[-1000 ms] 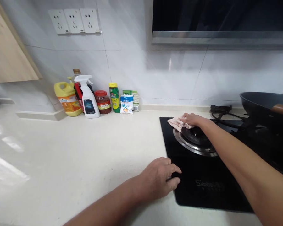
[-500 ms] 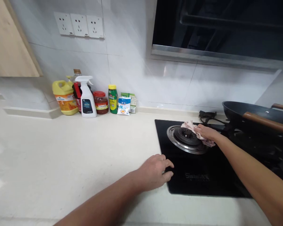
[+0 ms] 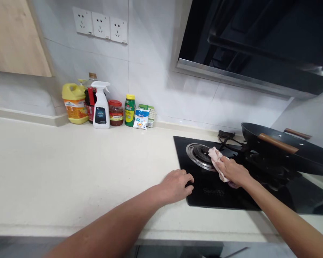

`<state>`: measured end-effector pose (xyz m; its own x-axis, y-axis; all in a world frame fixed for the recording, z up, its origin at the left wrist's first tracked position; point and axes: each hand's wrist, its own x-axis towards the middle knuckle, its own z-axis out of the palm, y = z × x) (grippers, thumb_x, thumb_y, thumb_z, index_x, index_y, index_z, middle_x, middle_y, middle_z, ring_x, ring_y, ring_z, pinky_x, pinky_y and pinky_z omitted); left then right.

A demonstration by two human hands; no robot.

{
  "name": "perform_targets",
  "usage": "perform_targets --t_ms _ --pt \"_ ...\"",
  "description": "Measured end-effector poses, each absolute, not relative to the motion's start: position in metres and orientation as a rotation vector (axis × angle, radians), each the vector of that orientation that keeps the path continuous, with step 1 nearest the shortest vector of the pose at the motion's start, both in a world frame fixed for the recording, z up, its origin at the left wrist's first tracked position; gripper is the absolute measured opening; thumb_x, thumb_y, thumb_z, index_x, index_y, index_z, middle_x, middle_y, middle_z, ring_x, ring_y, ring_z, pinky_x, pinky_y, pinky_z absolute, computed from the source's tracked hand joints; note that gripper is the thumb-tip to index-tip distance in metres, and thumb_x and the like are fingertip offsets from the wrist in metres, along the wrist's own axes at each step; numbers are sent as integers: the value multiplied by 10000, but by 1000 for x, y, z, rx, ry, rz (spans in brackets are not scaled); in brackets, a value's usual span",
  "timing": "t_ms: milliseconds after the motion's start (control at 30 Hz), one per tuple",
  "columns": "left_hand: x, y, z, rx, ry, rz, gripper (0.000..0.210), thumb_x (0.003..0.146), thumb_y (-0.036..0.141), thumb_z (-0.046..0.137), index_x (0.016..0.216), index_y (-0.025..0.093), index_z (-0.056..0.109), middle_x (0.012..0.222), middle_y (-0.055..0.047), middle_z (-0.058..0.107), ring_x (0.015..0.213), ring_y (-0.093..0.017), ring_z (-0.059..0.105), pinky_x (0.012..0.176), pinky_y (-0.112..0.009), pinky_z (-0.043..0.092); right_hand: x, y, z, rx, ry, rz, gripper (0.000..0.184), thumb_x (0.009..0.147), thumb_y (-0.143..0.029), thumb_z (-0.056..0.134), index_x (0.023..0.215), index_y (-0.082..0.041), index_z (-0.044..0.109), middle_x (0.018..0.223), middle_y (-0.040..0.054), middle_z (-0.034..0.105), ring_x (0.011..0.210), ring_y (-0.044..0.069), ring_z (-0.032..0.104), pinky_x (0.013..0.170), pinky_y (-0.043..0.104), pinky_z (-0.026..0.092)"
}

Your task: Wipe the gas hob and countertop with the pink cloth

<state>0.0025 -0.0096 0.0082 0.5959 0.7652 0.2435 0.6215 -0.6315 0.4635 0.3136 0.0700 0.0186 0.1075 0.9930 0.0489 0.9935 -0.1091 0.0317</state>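
Observation:
My right hand (image 3: 233,170) is closed on a pale pink cloth (image 3: 217,161), which lies against the right side of the round burner (image 3: 197,154). The burner has a silver ring and a dark centre, set in a black glass gas stove (image 3: 218,199). My left hand (image 3: 177,184) rests at the stove's left edge, partly on the white countertop (image 3: 110,172), with its fingers bent and apart and nothing in them. Part of the cloth is hidden beneath my right hand.
A black wok (image 3: 282,143) with wooden handles sits on the stove's right side. Along the wall stand a yellow jug (image 3: 74,104), a white spray bottle (image 3: 101,107), a red-lidded jar (image 3: 115,114), a green bottle (image 3: 129,111) and a salt packet (image 3: 141,119). A range hood (image 3: 253,43) overhangs the stove.
My right hand has moved the cloth from the burner's far right side toward its near right side. My left hand stays by the stove's edge. The camera view has tilted and shifted.

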Motion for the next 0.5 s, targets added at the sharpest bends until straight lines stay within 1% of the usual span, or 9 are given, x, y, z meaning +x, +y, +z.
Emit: perform_targets --t_ms 133,233,333,500 --pt "3 -9 7 2497 1143 617 248 943 315 546 1128 212 673 1051 -58 665 1000 -235 622 886 -382 506 279 52 25 -2295 -2169 -118 523 977 -588 222 1308 -301 507 1221 143 582 972 333 672 796 438 474" --pt "4 -8 5 2504 1155 626 253 938 337 556 1124 219 680 1025 -53 665 969 -230 629 868 -370 512 255 47 25 -2191 -2254 -169 489 984 -571 240 1283 -305 520 1234 133 564 924 313 677 792 427 467" --pt "5 -7 3 2534 1151 655 242 923 317 577 1116 224 689 993 -45 667 946 -227 635 874 -367 513 229 50 25 -2071 -2334 -180 474 983 -578 255 1264 -314 530 1245 119 549 901 299 672 798 429 461" --pt "5 -6 1 2567 1140 688 229 924 297 592 1106 210 702 981 -51 673 952 -230 641 881 -367 517 182 81 33 -2033 -2316 -161 501 967 -607 289 1259 -278 530 1231 142 536 977 331 652 830 452 464"
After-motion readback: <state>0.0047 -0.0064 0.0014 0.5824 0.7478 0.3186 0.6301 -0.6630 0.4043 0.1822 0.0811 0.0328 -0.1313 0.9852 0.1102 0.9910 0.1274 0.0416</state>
